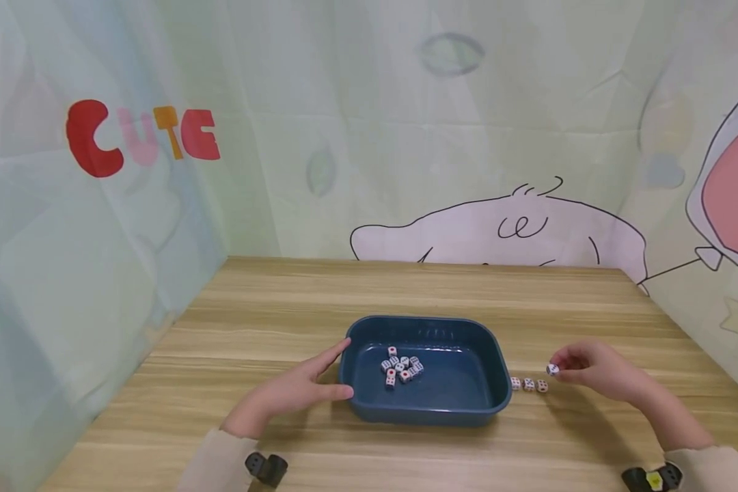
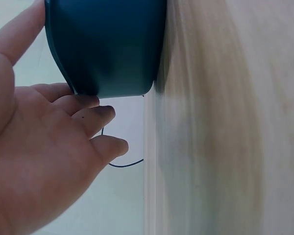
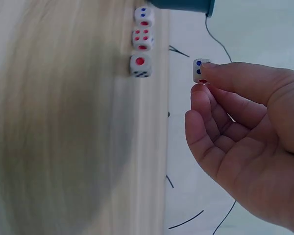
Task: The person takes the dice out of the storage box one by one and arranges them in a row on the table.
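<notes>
A dark blue rectangular tray (image 1: 424,415) stands on the table with a cluster of several white dice (image 1: 400,366) in its left half. My left hand (image 1: 288,395) touches the tray's left end, thumb and forefinger spread along the rim; its other fingers lie loosely extended against the wall in the left wrist view. Between thumb and fingertips my right hand (image 1: 603,372) pinches one white die (image 3: 200,71), held above the table. Just left of that hand, three dice (image 3: 140,65) sit in a row on the wood, running out from the tray's right end.
The wood-grain table (image 1: 270,301) extends around the tray. Behind and beside it hangs a printed cloth (image 1: 320,96) with cartoon drawings and letters. Dark devices (image 1: 267,469) are strapped on both wrists.
</notes>
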Available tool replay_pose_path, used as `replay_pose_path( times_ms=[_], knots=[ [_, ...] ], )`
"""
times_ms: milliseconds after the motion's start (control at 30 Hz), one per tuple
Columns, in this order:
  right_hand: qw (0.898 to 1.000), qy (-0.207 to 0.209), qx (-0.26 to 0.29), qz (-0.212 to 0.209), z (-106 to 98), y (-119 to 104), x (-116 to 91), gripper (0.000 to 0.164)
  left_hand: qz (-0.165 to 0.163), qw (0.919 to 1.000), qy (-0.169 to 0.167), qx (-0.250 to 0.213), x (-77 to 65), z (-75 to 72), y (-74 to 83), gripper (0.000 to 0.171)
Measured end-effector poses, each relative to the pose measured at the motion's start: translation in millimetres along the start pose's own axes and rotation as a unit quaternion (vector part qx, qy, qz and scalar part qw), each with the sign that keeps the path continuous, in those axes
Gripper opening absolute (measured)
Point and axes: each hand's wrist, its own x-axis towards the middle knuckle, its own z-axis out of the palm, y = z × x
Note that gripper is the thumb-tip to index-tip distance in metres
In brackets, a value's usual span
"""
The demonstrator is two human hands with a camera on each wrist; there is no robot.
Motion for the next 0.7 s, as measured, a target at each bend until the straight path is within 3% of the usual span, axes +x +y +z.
replay_pose_path(
  times_ms=[400,700],
  knots=[
    [0.999,0.011,-0.004,0.04,7.4,16.9,-2.0,0.015,0.0,1.0,-0.001,0.003,-0.9,-0.6,1.1,0.085],
    [1.0,-0.005,0.009,0.02,12.5,24.6,-4.1,0.015,0.004,1.0,-0.003,-0.002,-0.7,-0.7,0.1,0.085]
  ],
)
